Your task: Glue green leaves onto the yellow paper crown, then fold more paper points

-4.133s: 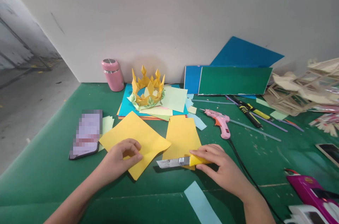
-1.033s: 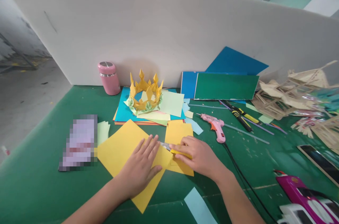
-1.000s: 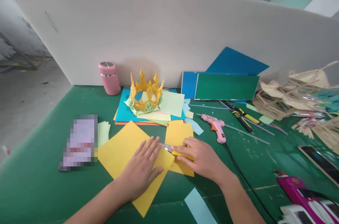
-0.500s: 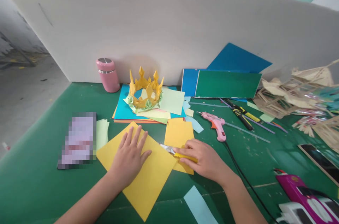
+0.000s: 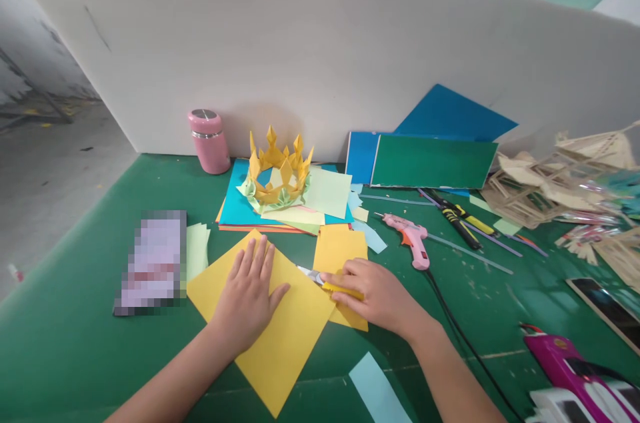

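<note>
My left hand [image 5: 250, 293] lies flat, fingers spread, on a large yellow paper sheet [image 5: 285, 349] set as a diamond on the green table. My right hand [image 5: 373, 293] is closed round a yellow utility knife [image 5: 337, 289]. Its metal blade [image 5: 311, 274] lies at the sheet's right edge, just right of my left fingertips. A second, smaller yellow sheet [image 5: 339, 248] lies partly under my right hand.
A yellow paper crown [image 5: 279, 173] sits on a stack of coloured paper [image 5: 235, 206] at the back. A pink flask [image 5: 210, 141], a phone [image 5: 154, 261], a pink glue gun [image 5: 413, 239] with its cable, screwdrivers [image 5: 457, 217], blue and green boards [image 5: 433, 159] and wooden models [image 5: 560, 179] surround the work area.
My left hand slid up and left on the big sheet, which turned slightly. My right hand with the knife stayed at the sheet's right edge, shifting only a little.
</note>
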The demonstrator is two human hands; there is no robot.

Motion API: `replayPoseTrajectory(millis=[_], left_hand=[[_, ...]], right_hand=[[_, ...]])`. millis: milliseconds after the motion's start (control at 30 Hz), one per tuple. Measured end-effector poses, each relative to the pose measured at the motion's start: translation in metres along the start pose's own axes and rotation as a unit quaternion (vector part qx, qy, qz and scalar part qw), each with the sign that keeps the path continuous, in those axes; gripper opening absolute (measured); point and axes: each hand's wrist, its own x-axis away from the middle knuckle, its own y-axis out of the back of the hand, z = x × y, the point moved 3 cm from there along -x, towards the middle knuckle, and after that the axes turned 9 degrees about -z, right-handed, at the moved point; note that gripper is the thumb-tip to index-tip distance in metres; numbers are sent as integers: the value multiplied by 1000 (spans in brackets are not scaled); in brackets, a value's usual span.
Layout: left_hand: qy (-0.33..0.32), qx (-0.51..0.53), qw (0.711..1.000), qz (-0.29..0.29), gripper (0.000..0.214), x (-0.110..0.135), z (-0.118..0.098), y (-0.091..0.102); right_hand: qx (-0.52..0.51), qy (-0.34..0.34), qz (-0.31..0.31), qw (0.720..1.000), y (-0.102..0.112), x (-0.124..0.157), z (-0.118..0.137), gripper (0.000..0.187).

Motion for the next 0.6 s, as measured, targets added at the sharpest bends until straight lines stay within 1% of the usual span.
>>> replayPoseTrajectory(millis=[167, 333, 467, 600], left_hand=[[1, -4, 1000, -8, 73, 1, 1, -2], [3, 3, 1000, -1, 74, 1, 0, -1], [8, 1, 1000, 1, 75, 1, -1, -1], [9, -1, 1000, -10, 76, 1, -2, -1]], right_hand=[[13, 19, -2, 1000, 0, -13, 3, 31], [28, 31, -12, 999, 0, -28, 8, 31], [34, 43, -17, 998, -4, -43, 8, 31], [41, 69, -32, 996, -10, -56, 7, 31]])
